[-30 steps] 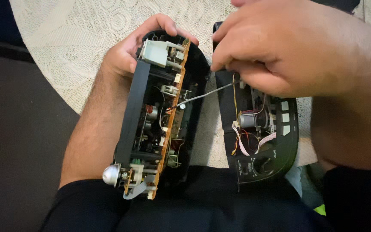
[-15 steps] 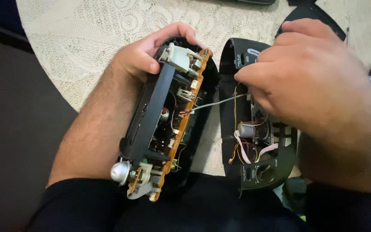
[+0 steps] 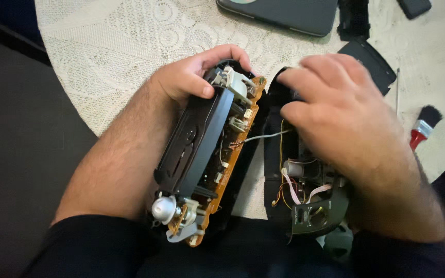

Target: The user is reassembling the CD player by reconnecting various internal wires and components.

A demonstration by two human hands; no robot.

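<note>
View from above of two bare hands working on an opened black electronic device, split lengthwise into two halves that rest on the person's lap at the edge of a round desk covered with a white lace cloth.

The left hand has a clenched grip on the top end of the inner half, thumb on its black side and fingers wrapped over the far end. This half stands tilted on its long edge, showing an orange circuit board, small plastic parts and a silver knob at the near end.

The right hand lies over the back shell, fingers bent onto its upper rim; it is slightly blurred, so I cannot tell whether its grip clasps the shell or only presses on it.

Thin wires bridge the narrow gap between the halves, so the work appears to be at the parting stage, and any wider spread calls for care with that short tether.

Open room lies left on the bare cloth. To the right sit a red-handled brush, a thin metal rod and a black panel — all near the desk's rim. A flat dark case lies at the far side.
</note>
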